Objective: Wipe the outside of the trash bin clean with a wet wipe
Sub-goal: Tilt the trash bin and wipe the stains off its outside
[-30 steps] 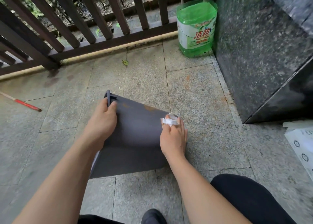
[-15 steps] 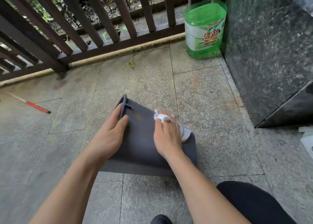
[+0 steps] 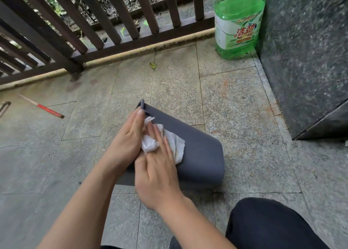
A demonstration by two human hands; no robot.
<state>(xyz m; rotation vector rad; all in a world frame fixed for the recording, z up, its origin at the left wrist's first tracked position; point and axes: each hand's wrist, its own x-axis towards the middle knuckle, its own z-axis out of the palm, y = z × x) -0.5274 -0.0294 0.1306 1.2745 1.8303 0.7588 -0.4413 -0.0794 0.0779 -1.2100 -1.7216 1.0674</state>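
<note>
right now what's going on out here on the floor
A person is crouched over a grey trash bin lying on its side on the stone floor. The right hand presses a white wet wipe flat against the bin's outer wall, while the left hand steadies the bin near its rim. The wipe shows some brownish soiling. A green detergent bottle stands in the corner by the railing.

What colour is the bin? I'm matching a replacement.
Dark grey trash bin, clearest in the head view.
</note>
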